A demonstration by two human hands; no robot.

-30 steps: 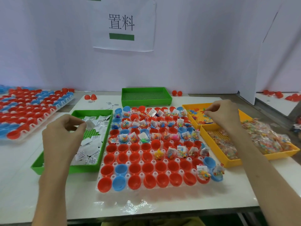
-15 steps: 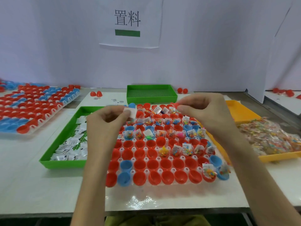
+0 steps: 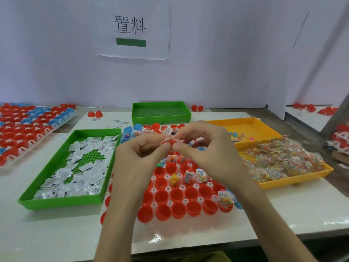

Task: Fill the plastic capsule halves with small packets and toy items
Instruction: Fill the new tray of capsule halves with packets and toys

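Hands: two, left hand [image 3: 139,159] and right hand [image 3: 209,148], with one red capsule half [image 3: 170,143] pinched between them. Green trays: two, near green tray [image 3: 60,202], far green tray [image 3: 160,119]. Yellow trays: two, rear yellow tray [image 3: 251,127], front yellow tray [image 3: 294,180]. Capsule racks in clear view: two, centre rack [image 3: 154,190], left rack [image 3: 40,136]. Wall sign [image 3: 132,29]: one.

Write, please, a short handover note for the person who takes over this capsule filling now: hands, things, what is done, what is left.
Left hand and right hand: both pinch one small red-and-white piece above the capsule rack; what it is, I cannot tell.
White packets lie in the green tray, left; toy bags in the yellow tray, right.
Done: the far rows hold packets and toys.
Left: most red halves in the near rows are empty.
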